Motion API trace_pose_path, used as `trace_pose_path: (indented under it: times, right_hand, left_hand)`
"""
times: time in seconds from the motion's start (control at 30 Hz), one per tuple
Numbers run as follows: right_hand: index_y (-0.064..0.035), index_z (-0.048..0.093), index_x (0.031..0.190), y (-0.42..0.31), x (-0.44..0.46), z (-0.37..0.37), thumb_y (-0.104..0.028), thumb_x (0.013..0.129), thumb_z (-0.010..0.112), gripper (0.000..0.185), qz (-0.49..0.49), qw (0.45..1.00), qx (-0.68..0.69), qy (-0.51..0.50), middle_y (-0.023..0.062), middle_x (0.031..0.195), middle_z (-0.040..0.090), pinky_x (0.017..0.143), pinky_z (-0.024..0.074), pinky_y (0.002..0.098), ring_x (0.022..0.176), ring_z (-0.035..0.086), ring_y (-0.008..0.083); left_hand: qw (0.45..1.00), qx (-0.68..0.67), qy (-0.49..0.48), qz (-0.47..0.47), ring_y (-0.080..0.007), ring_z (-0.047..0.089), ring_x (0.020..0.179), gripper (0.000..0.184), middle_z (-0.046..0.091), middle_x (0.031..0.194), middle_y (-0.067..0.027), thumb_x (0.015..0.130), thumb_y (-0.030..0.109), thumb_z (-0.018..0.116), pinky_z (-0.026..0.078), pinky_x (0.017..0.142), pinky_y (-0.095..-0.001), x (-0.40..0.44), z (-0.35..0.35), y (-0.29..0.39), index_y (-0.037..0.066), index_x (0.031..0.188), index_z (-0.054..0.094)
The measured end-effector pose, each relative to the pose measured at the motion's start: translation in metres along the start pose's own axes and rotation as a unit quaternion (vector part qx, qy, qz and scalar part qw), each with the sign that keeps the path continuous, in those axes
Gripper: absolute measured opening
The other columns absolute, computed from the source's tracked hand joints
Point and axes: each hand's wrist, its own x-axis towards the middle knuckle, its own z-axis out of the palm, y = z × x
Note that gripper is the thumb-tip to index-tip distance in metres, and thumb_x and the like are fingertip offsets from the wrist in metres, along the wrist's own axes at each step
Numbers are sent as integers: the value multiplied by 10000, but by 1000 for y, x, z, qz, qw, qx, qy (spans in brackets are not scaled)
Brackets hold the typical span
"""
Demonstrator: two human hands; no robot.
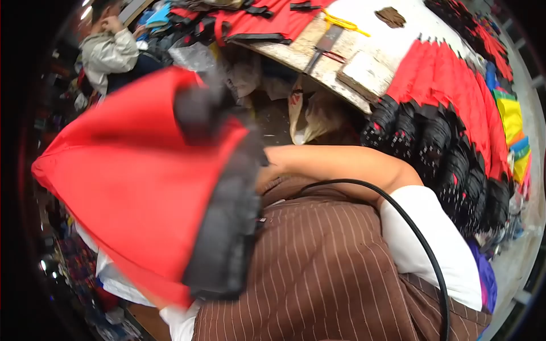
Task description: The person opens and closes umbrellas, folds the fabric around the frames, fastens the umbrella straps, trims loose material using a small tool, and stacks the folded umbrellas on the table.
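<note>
A large red umbrella canopy (pixel 136 187) with a broad black border (pixel 224 227) spreads in front of my body, its upper part smeared by motion. My right hand (pixel 269 171) is at the canopy's black edge, with only the part near the wrist showing. Its fingers are hidden behind the cloth. My left hand is out of sight behind the red fabric; a little of the left sleeve (pixel 181 324) shows below it. A brown striped apron (pixel 318 261) covers my front, and a black cable (pixel 412 227) curves across it.
Several folded red-and-black umbrellas (pixel 438 74) lie in a row at the right. The worktable (pixel 352 51) holds yellow-handled scissors (pixel 347 24), a block (pixel 364 74) and red cloth (pixel 273 20). Plastic bags (pixel 318 116) hang below its edge. Another person (pixel 108 54) is at upper left.
</note>
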Motion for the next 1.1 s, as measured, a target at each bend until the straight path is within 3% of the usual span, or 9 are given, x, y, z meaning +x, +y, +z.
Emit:
trace_pose_path:
  times: [0.17, 0.4, 0.6, 0.7, 0.83, 0.9, 0.93, 1.03, 1.1]
  right_hand:
    - [-66, 597, 1058, -28, -3, 26, -178, 869, 454, 262, 63, 997, -42, 0, 72, 1048, 625, 865, 447, 333, 999, 576, 240]
    - [-89, 618, 1034, -75, 20, -51, -228, 902, 379, 307, -2, 989, 43, 142, 104, 1041, 632, 877, 441, 342, 1039, 564, 272]
    - [-61, 617, 943, -35, 12, 13, -183, 860, 498, 189, -147, 986, -79, 4, 83, 962, 651, 740, 500, 388, 844, 623, 251]
    - [-47, 634, 901, -37, 11, 10, -112, 793, 574, 140, 27, 973, 214, -83, 94, 881, 661, 666, 491, 352, 789, 621, 215]
    - [-33, 651, 860, -54, 18, -4, -42, 725, 650, 135, 203, 840, 477, -160, 104, 801, 671, 592, 482, 315, 734, 619, 180]
    - [-46, 634, 775, -85, 34, -33, -107, 806, 545, 112, 81, 996, -45, -17, 60, 741, 633, 562, 490, 341, 654, 601, 183]
    - [-53, 625, 733, -92, 37, -37, -139, 847, 492, 196, 7, 949, -309, 61, 38, 711, 614, 547, 493, 354, 614, 592, 185]
    - [-41, 607, 694, -58, 62, 19, -97, 816, 457, 201, -13, 916, 206, 343, 40, 672, 587, 550, 486, 359, 620, 588, 171]
    - [-14, 636, 982, -87, 35, -18, -141, 839, 469, 254, 124, 975, 71, -171, 213, 920, 637, 750, 495, 385, 865, 622, 310]
  left_hand:
    - [898, -329, -45, -290, -298, 457, 1172, 537, 471, 1289, -127, 906, 422, 459, 352, 988, -441, -38, 78, -8, 82, 1318, 411]
    - [499, -656, -83, -561, -334, 417, 1205, 620, 388, 1371, -153, 928, 528, 384, 332, 1016, -468, -99, 98, 43, 104, 1377, 332]
    - [648, -536, -54, -538, -331, 451, 1184, 648, 402, 1362, -158, 903, 529, 428, 372, 998, -490, -173, 136, 49, 73, 1357, 349]
    - [705, -473, -34, -528, -329, 464, 1176, 659, 408, 1358, -159, 894, 530, 445, 388, 991, -499, -191, 141, 29, 61, 1349, 356]
    - [463, -696, -201, -511, -330, 458, 1194, 669, 431, 1344, -174, 887, 517, 465, 391, 996, -494, -104, 104, 104, 29, 1335, 369]
    - [454, -671, -174, -560, -327, 467, 1188, 661, 446, 1333, -182, 883, 495, 483, 396, 997, -480, -77, 96, 105, 19, 1330, 377]
    - [449, -655, -161, -586, -326, 472, 1185, 656, 454, 1328, -185, 881, 483, 492, 398, 997, -473, -70, 97, 107, 14, 1327, 381]
    - [374, -738, -238, -509, -327, 468, 1184, 631, 461, 1323, -181, 886, 464, 490, 382, 1008, -458, -86, 95, 134, 27, 1329, 386]
    - [302, -788, -303, -443, -329, 465, 1183, 607, 468, 1317, -176, 891, 444, 488, 366, 1018, -442, -105, 92, 158, 39, 1332, 392]
